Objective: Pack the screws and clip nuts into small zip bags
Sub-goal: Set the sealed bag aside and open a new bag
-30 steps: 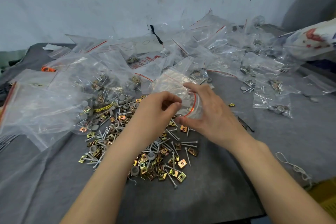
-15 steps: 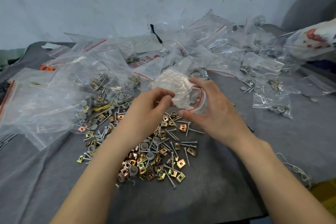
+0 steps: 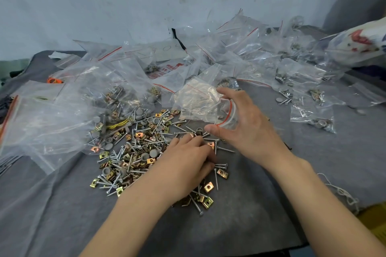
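1. My left hand (image 3: 188, 162) lies palm down on the near right part of the loose pile, with bent fingers whose tips go in among the pieces. I cannot tell if they pinch anything.
2. My right hand (image 3: 248, 131) is just beyond it and a little to the right. It grasps a small zip bag (image 3: 198, 104) between the thumb below and the fingers above, at the mouth with the red line, which is held open in a curve.
3. The bag is crumpled and clear, and it stretches to the left from my right hand, above the far edge of the pile.
4. The screws (image 3: 225, 149) and the clip nuts (image 3: 208, 187) lie mixed on the grey cloth (image 3: 250, 225), together with grey round caps (image 3: 150, 155).
5. At the left, a large clear bag (image 3: 41, 125) lies flat, touching the pile.
6. Far behind, many zip bags (image 3: 229, 54) are heaped along the wall (image 3: 125, 2).
7. At the right, some bags with pieces inside (image 3: 311, 115) lie apart from the pile.
8. A white string (image 3: 342, 192) lies at the near right edge of the cloth.
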A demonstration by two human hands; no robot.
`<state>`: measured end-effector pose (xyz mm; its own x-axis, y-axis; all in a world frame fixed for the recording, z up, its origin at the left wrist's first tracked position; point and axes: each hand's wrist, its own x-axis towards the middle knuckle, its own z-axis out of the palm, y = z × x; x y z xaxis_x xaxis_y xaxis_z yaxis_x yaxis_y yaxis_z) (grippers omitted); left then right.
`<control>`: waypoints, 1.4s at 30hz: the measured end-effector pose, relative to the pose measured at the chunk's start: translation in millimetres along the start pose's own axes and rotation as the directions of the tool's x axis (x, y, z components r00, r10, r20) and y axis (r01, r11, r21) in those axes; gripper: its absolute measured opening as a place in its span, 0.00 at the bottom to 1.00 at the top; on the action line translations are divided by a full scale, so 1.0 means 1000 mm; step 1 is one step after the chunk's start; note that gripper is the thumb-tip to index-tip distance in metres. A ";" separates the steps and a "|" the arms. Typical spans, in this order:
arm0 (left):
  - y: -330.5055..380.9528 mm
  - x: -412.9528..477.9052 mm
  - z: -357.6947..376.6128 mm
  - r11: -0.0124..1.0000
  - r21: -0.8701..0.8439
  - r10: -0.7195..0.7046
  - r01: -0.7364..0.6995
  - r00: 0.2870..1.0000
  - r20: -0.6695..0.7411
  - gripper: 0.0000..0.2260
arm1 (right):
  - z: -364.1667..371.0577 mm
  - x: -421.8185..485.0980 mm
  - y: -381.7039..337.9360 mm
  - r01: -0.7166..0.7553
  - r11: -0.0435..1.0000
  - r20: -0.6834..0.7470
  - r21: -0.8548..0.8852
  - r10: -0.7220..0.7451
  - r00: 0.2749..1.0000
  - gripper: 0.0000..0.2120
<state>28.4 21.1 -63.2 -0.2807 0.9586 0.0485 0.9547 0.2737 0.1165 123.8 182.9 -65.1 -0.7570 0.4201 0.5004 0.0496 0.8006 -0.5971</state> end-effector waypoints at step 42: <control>-0.021 0.029 -0.029 0.725 -0.689 -0.326 -0.010 0.876 -0.356 0.09 | 0.003 -0.001 0.008 0.015 0.994 0.075 -0.106 -0.007 0.997 0.39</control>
<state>-2.2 40.9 -35.4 -0.5923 0.7220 0.3577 0.6270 0.1342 0.7674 122.9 187.2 -72.2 -0.8038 0.3814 0.4565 0.1070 0.8476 -0.5198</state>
